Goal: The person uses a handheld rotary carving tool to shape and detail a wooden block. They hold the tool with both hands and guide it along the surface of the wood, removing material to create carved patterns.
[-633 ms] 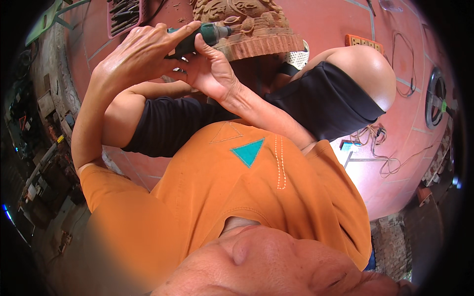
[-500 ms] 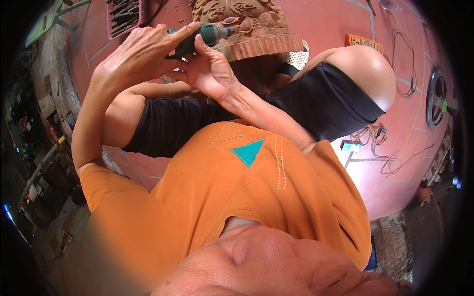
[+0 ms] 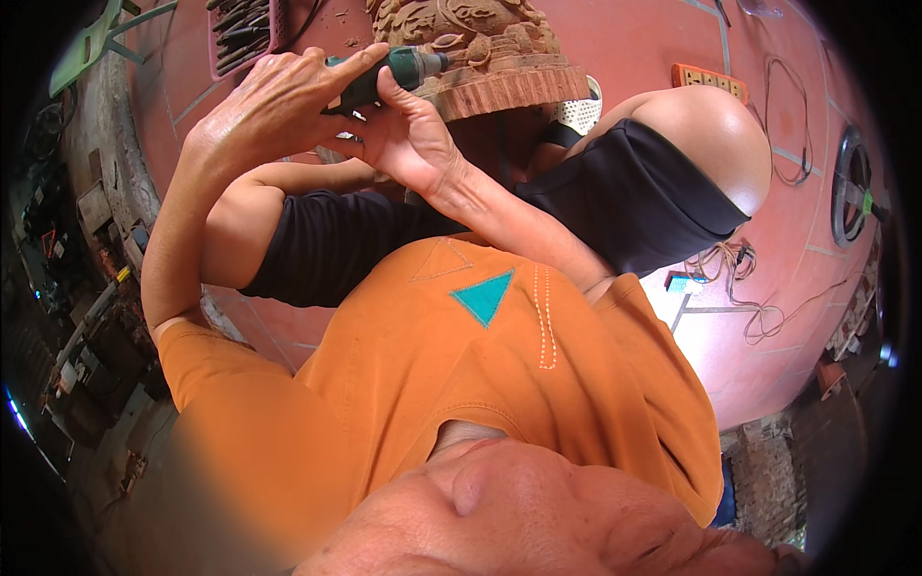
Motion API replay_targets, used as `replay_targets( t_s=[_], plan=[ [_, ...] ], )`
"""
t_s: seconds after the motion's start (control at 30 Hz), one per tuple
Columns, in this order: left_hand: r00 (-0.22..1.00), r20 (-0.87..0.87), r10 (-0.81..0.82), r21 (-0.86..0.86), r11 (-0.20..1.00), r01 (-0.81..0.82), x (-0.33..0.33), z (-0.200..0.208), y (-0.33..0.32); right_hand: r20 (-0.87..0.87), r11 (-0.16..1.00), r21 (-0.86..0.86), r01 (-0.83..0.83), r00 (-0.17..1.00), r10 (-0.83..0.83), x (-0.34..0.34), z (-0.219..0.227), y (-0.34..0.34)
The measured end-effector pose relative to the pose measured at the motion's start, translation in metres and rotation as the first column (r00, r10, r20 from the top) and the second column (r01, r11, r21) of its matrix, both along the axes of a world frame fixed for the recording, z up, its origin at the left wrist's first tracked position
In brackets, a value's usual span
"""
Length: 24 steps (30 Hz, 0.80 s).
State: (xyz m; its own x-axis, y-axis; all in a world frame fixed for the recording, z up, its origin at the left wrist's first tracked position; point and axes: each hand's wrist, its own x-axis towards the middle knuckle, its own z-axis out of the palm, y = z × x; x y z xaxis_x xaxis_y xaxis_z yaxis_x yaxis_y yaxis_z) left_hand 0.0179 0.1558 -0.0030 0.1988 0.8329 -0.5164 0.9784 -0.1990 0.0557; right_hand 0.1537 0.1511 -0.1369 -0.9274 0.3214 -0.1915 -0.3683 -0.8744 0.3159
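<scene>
A dark green rotary tool (image 3: 407,69) with a grey nose points right, its tip against or very near the lower band of a brown wooden carving (image 3: 492,60) at the top. My left hand (image 3: 269,99) is closed round the tool's rear, with one finger stretched along its top. My right hand (image 3: 411,144) grips it from below and the right, palm turned up and thumb against the body. The fingers partly cover the tool, and its bit is too small to make out. The carving bears raised, rounded relief above a rough flat rim.
A pink basket (image 3: 271,43) of chisel-like tools stands beyond my left hand. An orange power strip (image 3: 709,83) lies past my bent knee, with cables (image 3: 740,261) on the red tiled floor. A round black wheel-like object (image 3: 851,187) is at far right, a green chair (image 3: 86,53) at upper left.
</scene>
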Motion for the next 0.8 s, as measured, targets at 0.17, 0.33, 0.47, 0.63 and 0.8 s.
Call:
replay_targets(
  t_s=[0.17, 0.33, 0.47, 0.63, 0.8],
  plan=[
    [1.0, 0.007, 0.001, 0.0, 1.0, -0.001, 0.0007, 0.0012, 0.0004, 0.007, 1.0, 0.005, -0.001, 1.0, 0.001, -0.0001, 0.0007, 0.0004],
    [0.999, 0.034, 0.035, -0.02, 0.999, -0.035, -0.0037, -0.0017, -0.0007, 0.008, 1.0, 0.011, 0.004, 1.0, -0.004, -0.0014, 0.0006, 0.0017],
    [0.998, 0.047, 0.032, -0.01, 0.999, -0.032, -0.0039, -0.0022, 0.0005, 0.001, 1.0, 0.01, 0.006, 1.0, -0.006, -0.0025, -0.0011, 0.0028],
    [0.999, 0.034, 0.036, -0.012, 0.999, -0.036, -0.0044, -0.0012, 0.0004, 0.004, 1.0, 0.027, 0.006, 1.0, -0.006, -0.0036, -0.0028, 0.0032],
    [0.998, 0.013, 0.066, -0.044, 0.997, -0.065, -0.0031, -0.0018, 0.003, -0.004, 0.999, 0.041, -0.002, 1.0, 0.002, -0.0047, -0.0042, 0.0058]
  ],
)
